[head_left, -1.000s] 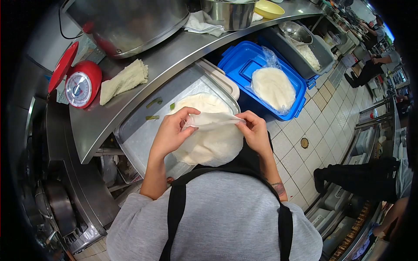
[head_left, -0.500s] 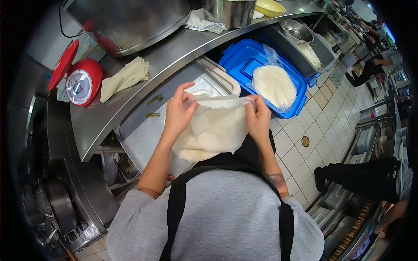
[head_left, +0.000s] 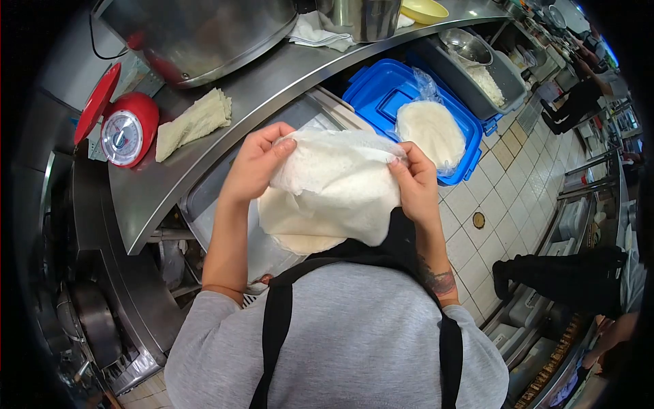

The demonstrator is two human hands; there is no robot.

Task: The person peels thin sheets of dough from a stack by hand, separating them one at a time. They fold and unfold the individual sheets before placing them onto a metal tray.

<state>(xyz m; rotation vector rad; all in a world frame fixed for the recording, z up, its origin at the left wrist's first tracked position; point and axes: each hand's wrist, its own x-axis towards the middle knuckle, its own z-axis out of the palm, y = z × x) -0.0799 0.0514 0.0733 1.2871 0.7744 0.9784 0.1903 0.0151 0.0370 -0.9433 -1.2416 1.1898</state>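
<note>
Head view: my left hand (head_left: 255, 165) and right hand (head_left: 417, 185) each pinch an upper edge of the thin white wrapper (head_left: 334, 180), fingers clamped on it. It hangs between them, above the metal tray (head_left: 204, 203).

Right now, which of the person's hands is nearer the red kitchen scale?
Left. The left hand holds the dough sheet on the side facing the red kitchen scale; the right hand holds the opposite edge, farther away, by the blue lid.

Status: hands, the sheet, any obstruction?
Left hand, right hand: both pinching thin white sheet at its top edge. Sheet held over stack on metal tray. Nothing blocking.
</note>
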